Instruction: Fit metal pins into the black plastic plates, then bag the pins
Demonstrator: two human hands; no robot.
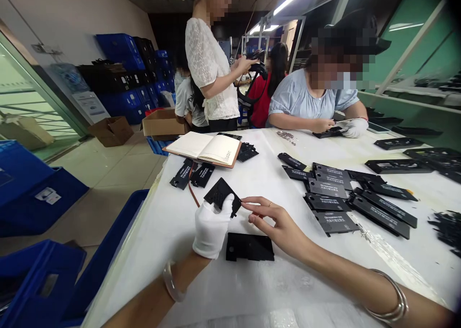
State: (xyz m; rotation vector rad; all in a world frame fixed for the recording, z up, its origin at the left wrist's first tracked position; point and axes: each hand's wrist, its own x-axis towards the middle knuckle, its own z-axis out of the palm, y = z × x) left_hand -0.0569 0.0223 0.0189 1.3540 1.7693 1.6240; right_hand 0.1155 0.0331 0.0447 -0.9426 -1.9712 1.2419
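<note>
My left hand [212,229], in a white glove, is closed on a thin black plastic plate [220,192], thumb on its face, and holds it tilted over the table. My right hand [270,217] is bare, its fingers apart, with the index fingertip at the plate's right edge; whether it presses there I cannot tell. Just below, a second black plate [250,247] lies flat on the white table [230,289]. Beyond the held plate lie two black panels with white print, one of them a printed panel [182,174] beside the notebook's ribbon.
An open notebook [203,148] lies at the far left edge. Several printed panels [329,188] are spread at the right, near black housings [398,166]. Across the table a co-worker [309,100] handles a black part; another person [212,73] stands behind. Blue bins [39,280] stand at the left.
</note>
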